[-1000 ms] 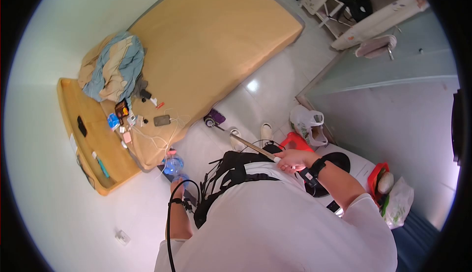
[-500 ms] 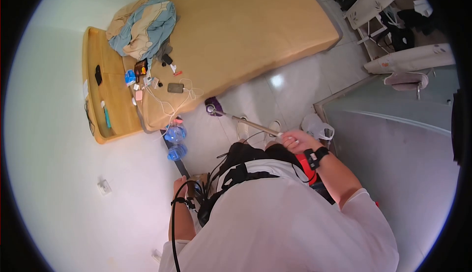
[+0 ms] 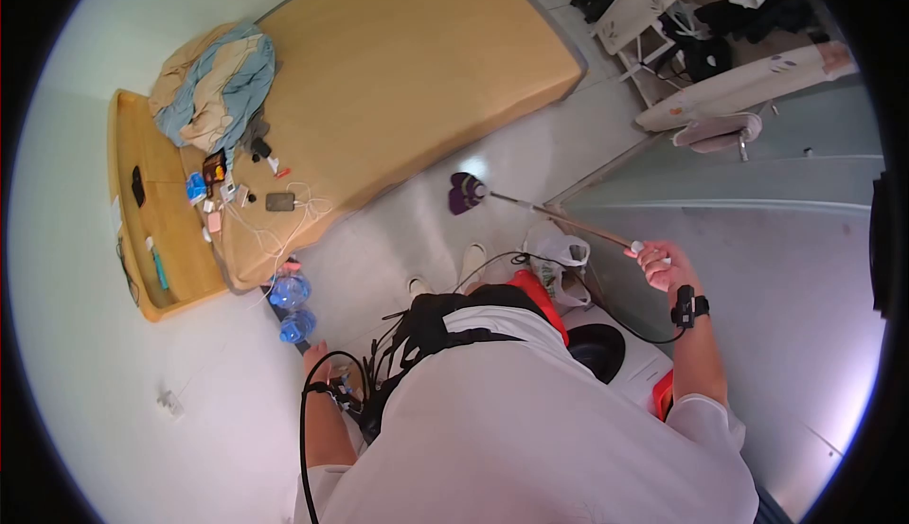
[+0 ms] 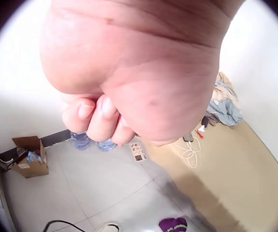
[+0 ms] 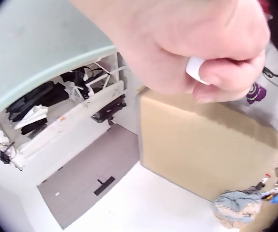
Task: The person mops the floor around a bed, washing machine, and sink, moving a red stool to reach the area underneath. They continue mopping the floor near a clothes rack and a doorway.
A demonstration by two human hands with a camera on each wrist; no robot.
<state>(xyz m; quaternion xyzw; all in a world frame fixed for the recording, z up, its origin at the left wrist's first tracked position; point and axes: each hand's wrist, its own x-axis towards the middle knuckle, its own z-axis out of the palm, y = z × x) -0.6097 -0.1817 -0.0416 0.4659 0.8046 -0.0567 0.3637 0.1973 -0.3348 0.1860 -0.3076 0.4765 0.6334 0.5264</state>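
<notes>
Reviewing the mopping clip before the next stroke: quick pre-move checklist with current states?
1. Grip on the mop handle: ok. The right hand is curled round its white top end, as the right wrist view confirms.
2. Mop head on the floor: ok. It sits on bare tile between the bed and the feet.
3. Left hand free: ok. Its fingers are curled and hold nothing in the left wrist view.
4. Path near the white plastic bag: not ok. The handle passes right over it.
5. Black cable by the feet: cannot tell whether it touches the floor.
6. Water bottles clear of the mop head: ok.
</notes>
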